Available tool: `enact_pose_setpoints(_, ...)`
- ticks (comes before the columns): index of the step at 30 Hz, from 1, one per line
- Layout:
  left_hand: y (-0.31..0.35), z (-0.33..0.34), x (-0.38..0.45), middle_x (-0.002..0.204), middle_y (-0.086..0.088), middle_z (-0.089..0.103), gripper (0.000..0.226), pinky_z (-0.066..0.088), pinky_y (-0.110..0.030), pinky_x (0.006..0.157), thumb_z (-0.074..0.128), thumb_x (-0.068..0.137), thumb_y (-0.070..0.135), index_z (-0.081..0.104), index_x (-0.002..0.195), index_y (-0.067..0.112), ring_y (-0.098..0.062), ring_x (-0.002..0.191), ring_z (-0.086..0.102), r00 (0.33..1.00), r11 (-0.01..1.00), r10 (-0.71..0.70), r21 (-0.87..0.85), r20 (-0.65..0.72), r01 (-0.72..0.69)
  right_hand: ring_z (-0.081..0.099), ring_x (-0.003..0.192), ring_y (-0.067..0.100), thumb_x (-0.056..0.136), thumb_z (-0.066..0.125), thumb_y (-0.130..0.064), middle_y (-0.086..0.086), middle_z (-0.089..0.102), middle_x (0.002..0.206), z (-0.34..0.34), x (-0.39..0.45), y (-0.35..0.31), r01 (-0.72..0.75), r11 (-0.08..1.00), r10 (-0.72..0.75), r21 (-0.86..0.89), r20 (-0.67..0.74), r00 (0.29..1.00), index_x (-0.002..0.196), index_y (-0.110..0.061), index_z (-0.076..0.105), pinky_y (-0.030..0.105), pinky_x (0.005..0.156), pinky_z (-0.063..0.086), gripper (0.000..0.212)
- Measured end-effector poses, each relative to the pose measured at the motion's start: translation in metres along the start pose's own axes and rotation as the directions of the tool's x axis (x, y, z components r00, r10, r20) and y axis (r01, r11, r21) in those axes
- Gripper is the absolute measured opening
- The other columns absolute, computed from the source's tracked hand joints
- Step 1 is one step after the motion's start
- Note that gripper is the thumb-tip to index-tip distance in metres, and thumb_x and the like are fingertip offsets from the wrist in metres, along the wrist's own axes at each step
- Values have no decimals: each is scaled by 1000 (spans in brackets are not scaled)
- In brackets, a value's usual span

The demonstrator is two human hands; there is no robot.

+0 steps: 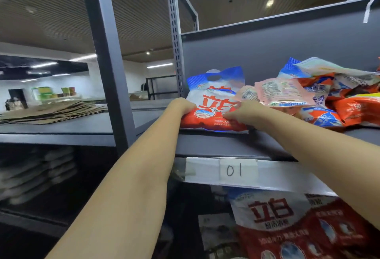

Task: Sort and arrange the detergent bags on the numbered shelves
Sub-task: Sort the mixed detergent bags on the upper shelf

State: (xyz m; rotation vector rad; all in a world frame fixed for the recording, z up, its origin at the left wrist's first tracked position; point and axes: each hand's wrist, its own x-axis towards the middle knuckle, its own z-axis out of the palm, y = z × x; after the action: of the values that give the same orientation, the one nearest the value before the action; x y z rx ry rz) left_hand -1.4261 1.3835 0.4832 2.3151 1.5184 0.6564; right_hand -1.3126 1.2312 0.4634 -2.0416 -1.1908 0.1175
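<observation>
A red, white and blue detergent bag (pixel 216 96) stands leaning at the left end of the grey shelf (pixel 216 143), above the paper label "01" (pixel 234 170). My left hand (pixel 182 106) grips the bag's left edge. My right hand (pixel 244 114) pinches its lower right part. Right of it lies a loose heap of several detergent bags (pixel 320 98), pink, orange and blue. On the shelf below stands another large red and white detergent bag (pixel 287 223), partly hidden by my right forearm.
A grey upright post (pixel 107 63) and a perforated post (pixel 174 39) frame the shelf's left side. Flattened cardboard (pixel 51 113) lies on the neighbouring shelf to the left. A grey back panel (pixel 277 49) closes the shelf behind the bags.
</observation>
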Motion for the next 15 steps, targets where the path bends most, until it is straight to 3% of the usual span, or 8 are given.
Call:
enact_pose_setpoints(3, -15, -7, 2, 132, -12, 56, 42, 41, -30, 92, 53, 94, 27, 55, 129, 5, -27, 117, 55, 1000, 988, -18, -156, -10, 16, 55, 101, 24, 78, 75, -32, 11, 57, 123, 3, -8, -5, -86, 982, 94, 167, -39, 995, 124, -3, 52, 30, 87, 43, 58)
enact_pose_setpoints(6, -27, -13, -8, 125, -17, 59, 38, 46, -34, 94, 52, 94, 20, 57, 123, -3, -32, 113, 58, 996, 915, -30, -403, -85, -7, 59, 106, 29, 71, 81, -26, 13, 61, 118, 7, -21, -10, -101, 964, 128, 247, -92, 988, 121, -4, 56, 32, 88, 47, 60)
enact_pose_setpoints(10, -27, -30, -29, 100, -14, 66, 27, 53, -40, 83, 47, 95, 28, 61, 96, 5, -34, 94, 64, 962, 764, 44, -612, -271, -207, 63, 90, 24, 68, 83, -19, 10, 67, 102, 5, -42, -16, -59, 915, 142, 400, -181, 973, 110, -5, 63, 36, 86, 52, 49)
enact_pose_setpoints(13, -18, -53, -57, 89, -3, 61, 17, 52, -30, 62, 46, 97, 29, 53, 98, 13, -18, 75, 62, 927, 645, 54, -696, -370, -316, 64, 84, 24, 69, 80, -10, 13, 68, 97, -11, -63, -23, 26, 826, 114, 563, -212, 971, 104, -6, 67, 37, 83, 54, 38)
enact_pose_setpoints(15, -10, -69, -74, 92, -3, 60, 16, 53, -31, 65, 46, 97, 29, 52, 99, 14, -19, 80, 63, 887, 616, 78, -678, -455, -402, 66, 87, 31, 69, 79, -2, 17, 68, 101, -23, -77, -28, 87, 733, 77, 675, -209, 975, 86, -12, 62, 45, 84, 54, 26)
